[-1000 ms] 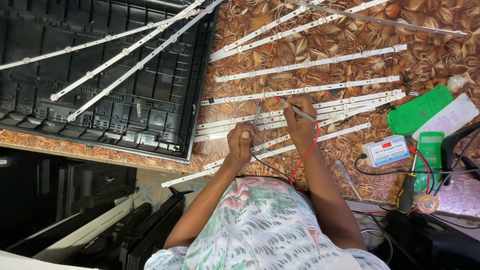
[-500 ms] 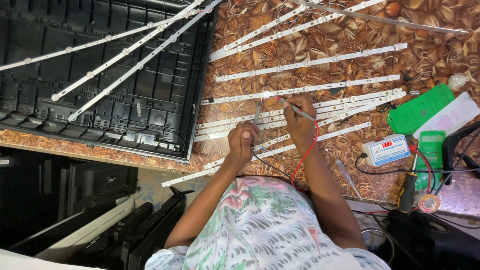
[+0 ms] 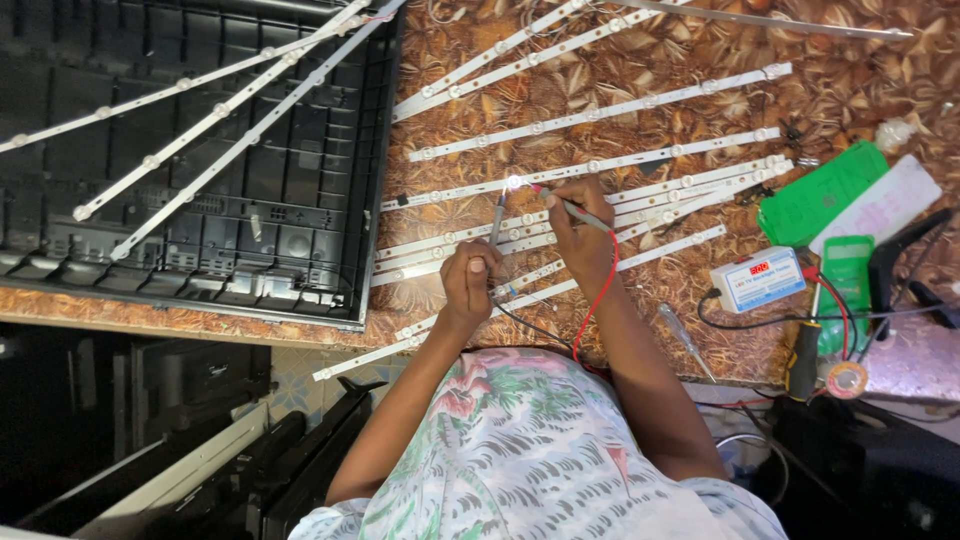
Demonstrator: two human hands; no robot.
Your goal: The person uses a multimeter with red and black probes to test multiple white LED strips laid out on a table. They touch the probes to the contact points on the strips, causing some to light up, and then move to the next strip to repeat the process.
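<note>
White light now glows on the long strip (image 3: 600, 165) on the desk (image 3: 700, 60), where before it was dark, as the left hand (image 3: 470, 280) and right hand (image 3: 580, 235) each grip a thin probe against it.

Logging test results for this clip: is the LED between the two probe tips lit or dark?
Lit. A bright white glow shows at the LED on the strip, where the probes held by the left hand and right hand meet.
</note>
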